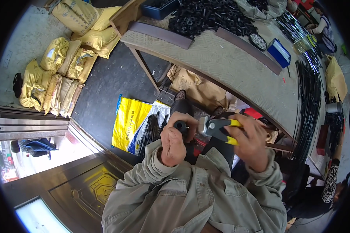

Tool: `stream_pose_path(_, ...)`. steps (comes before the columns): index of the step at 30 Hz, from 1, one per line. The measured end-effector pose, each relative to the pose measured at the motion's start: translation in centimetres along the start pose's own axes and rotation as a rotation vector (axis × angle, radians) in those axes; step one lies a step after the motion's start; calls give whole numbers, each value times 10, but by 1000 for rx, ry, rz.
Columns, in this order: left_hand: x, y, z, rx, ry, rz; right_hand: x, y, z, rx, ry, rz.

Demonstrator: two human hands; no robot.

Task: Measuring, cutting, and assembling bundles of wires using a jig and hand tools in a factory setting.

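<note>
In front of my chest, my left hand (173, 140) is closed around a small black cylindrical part (180, 125) with a round hole in its end. Yellow-and-black-handled pliers (217, 128) are gripped in my right hand (251, 141). Their broad metal head points left, a short gap from the black part; whether the jaws hold anything is too blurred to see. Below my left hand, thin black rods (149, 134) lie on a yellow, white and blue plastic sack (130, 120) on the floor.
A workbench (237, 73) ahead carries a heap of black parts (206, 19), a blue box (279, 52) and bundles of long black rods (309, 105). Yellow sacks (52, 54) are stacked at the far left, near a dark door (85, 186). Other people are at the right.
</note>
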State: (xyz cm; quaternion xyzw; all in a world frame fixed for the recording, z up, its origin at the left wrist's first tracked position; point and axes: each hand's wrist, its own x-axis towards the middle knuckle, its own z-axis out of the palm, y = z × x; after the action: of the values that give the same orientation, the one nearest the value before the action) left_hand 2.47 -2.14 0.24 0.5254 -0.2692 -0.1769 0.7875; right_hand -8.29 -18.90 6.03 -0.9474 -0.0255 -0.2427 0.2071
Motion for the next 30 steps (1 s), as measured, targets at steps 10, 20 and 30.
stream_pose_path(10, -7, 2, 12, 93, -7, 41, 6, 2, -22, -453, -229, -209)
stream_pose_path(20, -8, 10, 19, 121, 14, -114, 23, -14, -44, -747, -239, -275)
stream_pose_path(30, -3, 6, 15, 262, -43, 43, 24, 6, -49, -486, -618, -295)
